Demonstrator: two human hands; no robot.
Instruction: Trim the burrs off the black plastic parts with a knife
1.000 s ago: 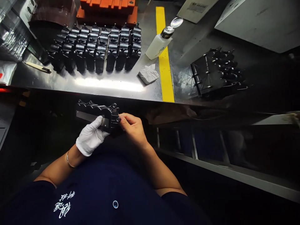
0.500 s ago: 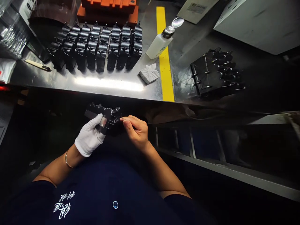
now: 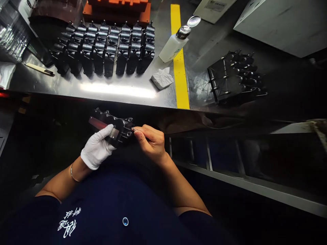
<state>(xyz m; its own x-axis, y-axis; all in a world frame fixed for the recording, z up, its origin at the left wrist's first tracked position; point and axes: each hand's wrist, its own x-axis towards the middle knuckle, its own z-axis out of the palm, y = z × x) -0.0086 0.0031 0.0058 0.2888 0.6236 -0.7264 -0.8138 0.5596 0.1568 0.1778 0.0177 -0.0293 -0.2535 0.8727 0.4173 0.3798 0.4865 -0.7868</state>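
Observation:
In a white glove, my left hand [image 3: 95,149] grips a black molded part [image 3: 119,123] with scalloped edges and small ring-shaped lugs. A shiny flat metal strip [image 3: 114,133] lies along its face by my thumb. My bare right hand [image 3: 152,141] is closed in a pinch at the right end of this part. A thin, light-coloured sliver [image 3: 134,129] pokes out from the pinched fingertips beside the lugs; its kind is too small to make out. Both hands are in front of the bench, below its edge.
Rows of similar black parts [image 3: 109,51] stand on the metal bench [image 3: 117,90], with an orange block [image 3: 116,15] behind. A white pump bottle [image 3: 173,47], folded tissue [image 3: 162,79], yellow tape [image 3: 182,85] and a cutter knife [image 3: 39,69] lie there. More black parts [image 3: 236,76] are at right.
The black part has tilted in my left hand, and its metal strip shows more. My right hand has shifted slightly right, and the thin sliver at its fingertips is easier to see.

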